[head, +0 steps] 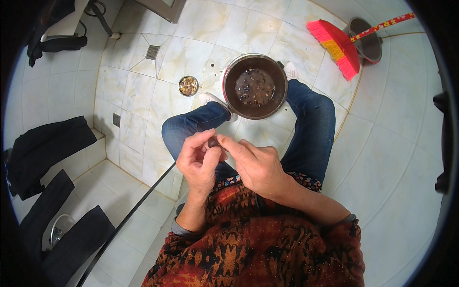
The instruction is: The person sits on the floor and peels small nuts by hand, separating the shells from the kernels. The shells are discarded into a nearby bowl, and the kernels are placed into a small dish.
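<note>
My left hand pinches a small, round, dark brown nut between thumb and fingers, above my lap. From the right, the index fingertip of my right hand presses against the nut. A brown smear or scrap marks that finger, and the right thumb is hidden beneath the hand. Between my feet stands a deep brown bucket holding murky water with many dark nuts and bits in it. Left of it on the floor sits a small metal bowl filled with yellow and brown kernels.
A red and yellow broom leans across a grey pail at the upper right. Dark crumbs dot the tiled floor beside the bucket. Floor drains lie to the left. Black cloths hang at the far left, near a black pole.
</note>
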Demonstrator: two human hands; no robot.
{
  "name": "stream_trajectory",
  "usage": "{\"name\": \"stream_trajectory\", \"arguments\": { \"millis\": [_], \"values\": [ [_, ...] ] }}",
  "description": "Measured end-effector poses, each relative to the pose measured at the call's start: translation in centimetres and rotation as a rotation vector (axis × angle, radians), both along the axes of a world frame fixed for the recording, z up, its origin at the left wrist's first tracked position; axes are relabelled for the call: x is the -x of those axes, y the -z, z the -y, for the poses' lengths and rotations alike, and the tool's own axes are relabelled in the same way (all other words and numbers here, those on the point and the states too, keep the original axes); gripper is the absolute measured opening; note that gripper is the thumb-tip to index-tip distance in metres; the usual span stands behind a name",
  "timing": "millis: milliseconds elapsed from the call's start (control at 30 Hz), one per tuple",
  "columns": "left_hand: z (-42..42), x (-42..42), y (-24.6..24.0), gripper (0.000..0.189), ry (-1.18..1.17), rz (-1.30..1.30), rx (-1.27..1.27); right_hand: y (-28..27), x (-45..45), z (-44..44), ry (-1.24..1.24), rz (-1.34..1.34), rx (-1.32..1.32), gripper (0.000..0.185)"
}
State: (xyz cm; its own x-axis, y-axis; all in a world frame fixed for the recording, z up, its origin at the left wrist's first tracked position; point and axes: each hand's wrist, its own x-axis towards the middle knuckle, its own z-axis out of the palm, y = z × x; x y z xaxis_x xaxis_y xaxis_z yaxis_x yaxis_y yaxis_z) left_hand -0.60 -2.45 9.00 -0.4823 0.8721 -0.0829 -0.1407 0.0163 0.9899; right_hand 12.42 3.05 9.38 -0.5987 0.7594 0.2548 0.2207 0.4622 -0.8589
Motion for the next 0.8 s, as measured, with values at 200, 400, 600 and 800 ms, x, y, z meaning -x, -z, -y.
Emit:
{"name": "stream_trajectory", "arguments": {
  "millis": [200, 400, 600, 800],
  "values": [
    [0.0, 0.3, 0.3, 0.027, 0.027, 0.033, -0.054, 0.1, 0.2, 0.1, 0.01, -0.007, 0.018, 0.042],
    [0.0, 0.1, -0.3, 0.026, -0.012, 0.053, -0.005, 0.3, 0.1, 0.2, 0.001, 0.003, 0.014, 0.045],
    [0.0, 0.7, 0.6, 0.024, 0.055, -0.163, -0.144, 0.2, 0.3, 0.5, 0.015, 0.021, -0.002, 0.047],
    [-0.3, 1.2, 1.4, 0.026, 0.077, -0.463, -0.276, -0.2, 0.1, 0.7, 0.028, 0.06, -0.016, 0.048]
  ]
}}
